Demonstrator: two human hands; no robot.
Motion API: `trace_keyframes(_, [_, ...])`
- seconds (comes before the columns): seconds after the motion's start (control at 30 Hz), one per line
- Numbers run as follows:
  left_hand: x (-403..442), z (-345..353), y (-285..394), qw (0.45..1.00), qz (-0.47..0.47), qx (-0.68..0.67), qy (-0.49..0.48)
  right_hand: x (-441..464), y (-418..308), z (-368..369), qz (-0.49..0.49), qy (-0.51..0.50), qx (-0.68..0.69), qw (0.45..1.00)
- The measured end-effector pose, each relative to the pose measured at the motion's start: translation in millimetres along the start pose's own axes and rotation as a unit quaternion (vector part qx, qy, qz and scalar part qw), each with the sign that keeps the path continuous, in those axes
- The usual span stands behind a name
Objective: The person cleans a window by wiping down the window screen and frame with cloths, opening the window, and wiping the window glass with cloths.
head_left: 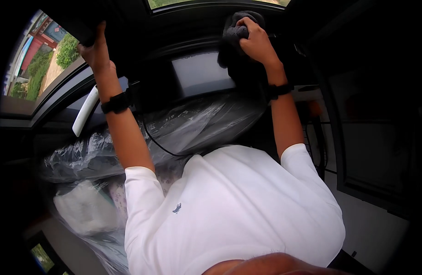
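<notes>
My right hand (258,45) is closed on a dark grey cloth (231,34), which is bunched under the fingers against a black surface below the upper window. Part of the cloth hangs down beside the hand. At the upper left, my left hand (99,57) reaches to a dark block-like edge (80,20) by the side window. Its thumb points up and the fingers curl around that edge, but shadow hides most of the grip. Below the cloth, a glossy dark panel (204,73) reflects pale light.
Clear plastic sheeting (188,123) stretches across the middle, with a white bundle (87,206) under plastic at lower left. A white curved handle (86,111) stands near the left forearm. A black cable (158,145) loops beside it. The side window (41,59) shows plants outside.
</notes>
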State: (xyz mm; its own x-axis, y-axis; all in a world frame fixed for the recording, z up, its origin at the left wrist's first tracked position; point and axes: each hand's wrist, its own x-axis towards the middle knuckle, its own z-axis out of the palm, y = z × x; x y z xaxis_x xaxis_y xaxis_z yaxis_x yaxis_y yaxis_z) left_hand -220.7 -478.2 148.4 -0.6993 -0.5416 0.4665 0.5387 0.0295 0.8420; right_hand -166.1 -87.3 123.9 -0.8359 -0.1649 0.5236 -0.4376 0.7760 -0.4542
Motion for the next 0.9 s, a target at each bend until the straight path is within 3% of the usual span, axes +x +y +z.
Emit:
trace_keyframes(0.07, [-11, 6, 2, 0.998, 0.022, -0.038, 0.039, -8, 11, 1, -0.003, 0.036, -0.029, 0.999])
trace_keyframes(0.13, [-18, 0, 0, 0.993, 0.107, -0.016, 0.049, -11, 23, -11, 0.042, 0.032, -0.023, 0.998])
trace_keyframes(0.2, [-35, -14, 24, 0.971, 0.193, 0.075, 0.117, -12, 41, -26, 0.076, 0.02, -0.079, 0.994])
trace_keyframes(0.4, [-86, -26, 164, 0.921, 0.368, -0.127, 0.006, -7, 13, -15, 0.084, -0.074, -0.184, 0.977])
trace_keyframes(0.47, [-92, -58, 214, 0.888, 0.418, -0.086, -0.171, -8, -7, -2, 0.047, -0.106, -0.127, 0.985])
trace_keyframes(0.53, [-98, -64, 238, 0.851, 0.467, -0.125, -0.206, -10, -22, 10, -0.025, -0.162, -0.052, 0.985])
trace_keyframes(0.67, [-116, -53, 251, 0.814, 0.507, -0.183, -0.219, -24, -14, 25, -0.081, -0.156, -0.04, 0.984])
trace_keyframes(0.8, [-127, -36, 249, 0.811, 0.507, -0.204, -0.211, -36, 4, 6, -0.039, -0.155, -0.057, 0.985])
trace_keyframes(0.9, [-133, -27, 249, 0.812, 0.504, -0.213, -0.204, -47, 30, -13, 0.044, -0.143, -0.069, 0.986])
